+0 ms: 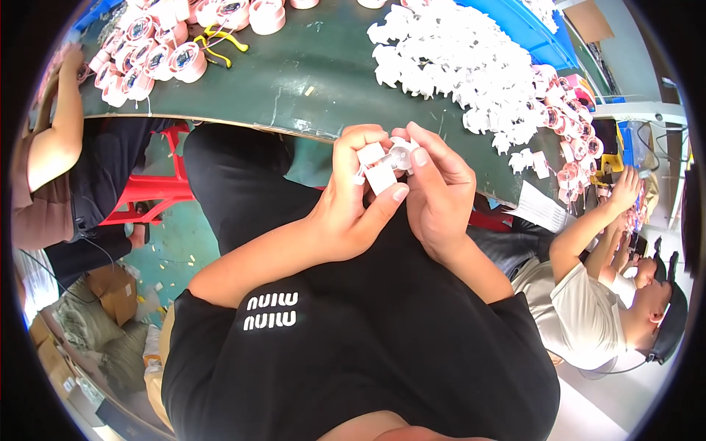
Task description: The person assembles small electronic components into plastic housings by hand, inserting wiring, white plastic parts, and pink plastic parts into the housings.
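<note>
In front of my chest, close to the table's near edge, both hands meet. My left hand (349, 195) is closed around a pale pink plastic housing (380, 177), gripping it between thumb and fingers. My right hand (440, 195) pinches a small translucent white plastic piece (399, 157) with a rounded end, against the housing's right side. Whether the two pieces are joined or only touching, I cannot tell. Fingers hide part of both.
The green table (294, 81) carries pink round housings (158, 59) at left, yellow-handled pliers (220, 45), a heap of white plastic parts (456, 59), and more pink housings (570, 132) at right. A blue bin (548, 33) stands behind. Co-workers sit both sides; a red stool (158, 187) is at left.
</note>
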A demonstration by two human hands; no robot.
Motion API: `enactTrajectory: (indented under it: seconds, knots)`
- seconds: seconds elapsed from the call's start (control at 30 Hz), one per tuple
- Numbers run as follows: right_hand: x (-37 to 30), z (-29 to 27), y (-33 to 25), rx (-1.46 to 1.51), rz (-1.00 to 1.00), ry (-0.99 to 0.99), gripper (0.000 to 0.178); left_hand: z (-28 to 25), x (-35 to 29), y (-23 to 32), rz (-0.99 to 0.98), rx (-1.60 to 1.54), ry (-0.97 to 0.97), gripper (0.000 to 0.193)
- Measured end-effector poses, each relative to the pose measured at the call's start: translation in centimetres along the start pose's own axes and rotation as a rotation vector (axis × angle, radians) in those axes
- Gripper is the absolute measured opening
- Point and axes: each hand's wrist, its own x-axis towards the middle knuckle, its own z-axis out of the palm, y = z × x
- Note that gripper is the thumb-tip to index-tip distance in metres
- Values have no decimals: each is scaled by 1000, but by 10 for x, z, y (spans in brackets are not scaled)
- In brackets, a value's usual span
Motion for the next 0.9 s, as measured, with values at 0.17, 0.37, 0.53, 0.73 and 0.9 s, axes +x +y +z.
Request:
enactTrajectory:
  seconds: [0.17, 0.37, 0.53, 0.73, 0.9]
  knots:
    - [-1, -4, 7, -74, -107, -72, 26, 1, 1, 7, -11, 74, 28, 57]
    - [-2, -10, 13, -75, -109, -68, 25, -1, 0, 4, -4, -61, 29, 56]
    - [-4, -4, 11, -136, -157, 3, 22, 1, 1, 9, -37, -109, 42, 55]
    - [-7, -1, 8, -190, -244, 0, 19, 5, 2, 13, -87, -57, 73, 53]
    - [-8, -7, 9, -158, -290, -41, 18, 6, 0, 14, -42, -124, 58, 55]
